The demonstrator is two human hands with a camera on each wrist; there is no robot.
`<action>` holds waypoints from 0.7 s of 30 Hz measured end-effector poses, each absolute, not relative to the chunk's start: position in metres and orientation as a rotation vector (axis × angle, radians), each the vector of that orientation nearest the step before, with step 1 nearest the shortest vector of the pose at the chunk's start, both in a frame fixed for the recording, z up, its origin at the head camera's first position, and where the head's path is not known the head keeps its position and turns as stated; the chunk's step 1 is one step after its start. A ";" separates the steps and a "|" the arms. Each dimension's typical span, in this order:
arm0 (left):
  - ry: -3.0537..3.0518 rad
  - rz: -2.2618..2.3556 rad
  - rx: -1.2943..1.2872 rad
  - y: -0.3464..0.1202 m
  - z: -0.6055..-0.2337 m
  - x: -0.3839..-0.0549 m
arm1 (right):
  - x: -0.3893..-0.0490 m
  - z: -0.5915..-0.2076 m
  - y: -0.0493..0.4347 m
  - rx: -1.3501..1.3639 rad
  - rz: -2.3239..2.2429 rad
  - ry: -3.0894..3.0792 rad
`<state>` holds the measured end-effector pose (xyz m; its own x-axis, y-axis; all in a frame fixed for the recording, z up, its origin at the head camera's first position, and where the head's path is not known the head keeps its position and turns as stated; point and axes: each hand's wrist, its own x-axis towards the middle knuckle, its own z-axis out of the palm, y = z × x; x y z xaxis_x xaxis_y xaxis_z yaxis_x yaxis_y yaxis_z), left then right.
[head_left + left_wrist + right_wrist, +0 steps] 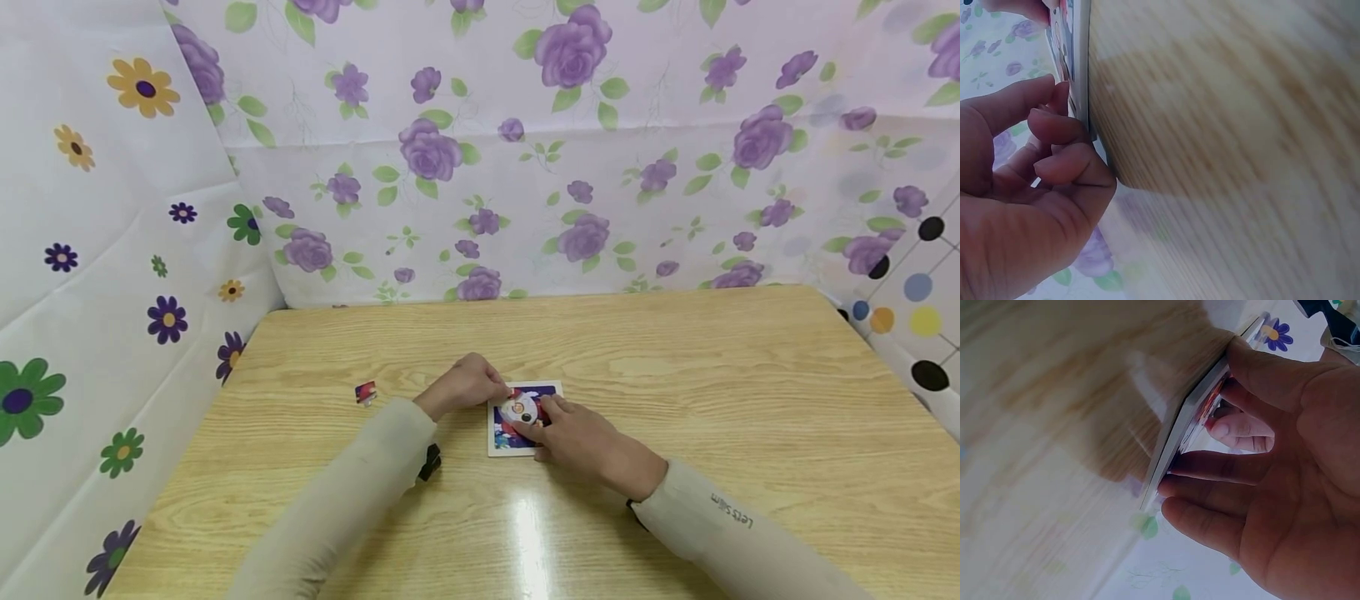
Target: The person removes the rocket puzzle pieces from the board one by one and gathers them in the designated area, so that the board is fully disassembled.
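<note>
A small square jigsaw puzzle (513, 442) with a white border lies flat on the table, its picture dark blue, red and white. My left hand (472, 382) is at its upper left corner, thumb and index finger pinching a small red jigsaw piece (513, 393) close over the picture. In the left wrist view the other fingers of that hand (1041, 187) curl beside the board's edge (1082, 62). My right hand (585, 437) rests on the right side of the puzzle, fingers extended over the picture. The right wrist view shows its thumb (1244, 359) at the border.
A loose jigsaw piece (365, 392), red and dark blue, lies on the wooden table (675, 367) to the left of my left hand. Flower-patterned sheets (480, 167) hang behind the table and on its left; a dotted sheet (926, 321) hangs on the right.
</note>
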<state>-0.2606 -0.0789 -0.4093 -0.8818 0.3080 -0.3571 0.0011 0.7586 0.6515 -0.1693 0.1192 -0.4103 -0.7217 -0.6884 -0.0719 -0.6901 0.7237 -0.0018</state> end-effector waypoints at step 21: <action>2.464 0.986 0.194 -0.080 -0.410 -0.261 | -0.171 -0.412 0.119 -1.162 0.082 2.862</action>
